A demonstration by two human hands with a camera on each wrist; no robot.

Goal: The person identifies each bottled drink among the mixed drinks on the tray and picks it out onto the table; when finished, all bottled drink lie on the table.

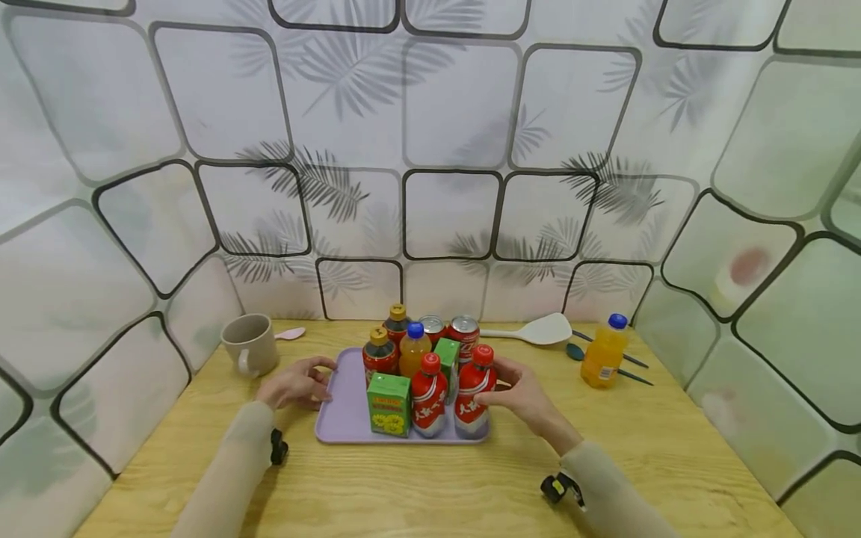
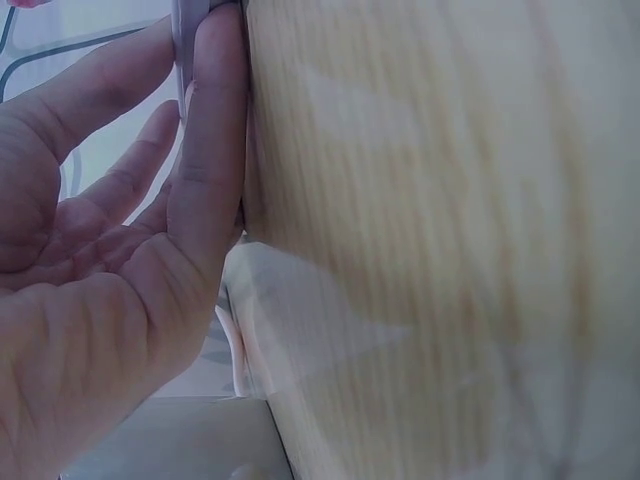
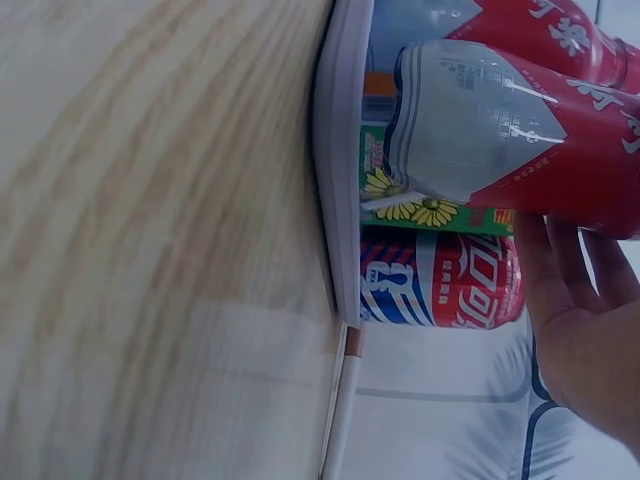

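My left hand (image 1: 299, 382) pinches the left rim of a lilac tray (image 1: 344, 400), thumb on one side and fingers on the other. At the tray's front right corner, my right hand (image 1: 525, 394) grips a red-labelled bottle (image 1: 473, 407) with a red cap; its base is close over the tray in the right wrist view. A matching red bottle (image 1: 429, 403) stands just left of it, then a green juice carton (image 1: 389, 407). Behind are another green carton (image 1: 447, 351), an orange juice bottle (image 1: 412, 355), dark bottles with yellow caps (image 1: 380, 357) and red cans (image 1: 465, 332).
A beige mug (image 1: 250, 345) and a pink spoon (image 1: 291, 334) stand back left on the wooden table (image 1: 377, 493). At the back right lie a white spatula (image 1: 545, 329) and dark utensils (image 1: 575, 352), beside an orange juice bottle with a blue cap (image 1: 603, 355). Patterned walls enclose the table.
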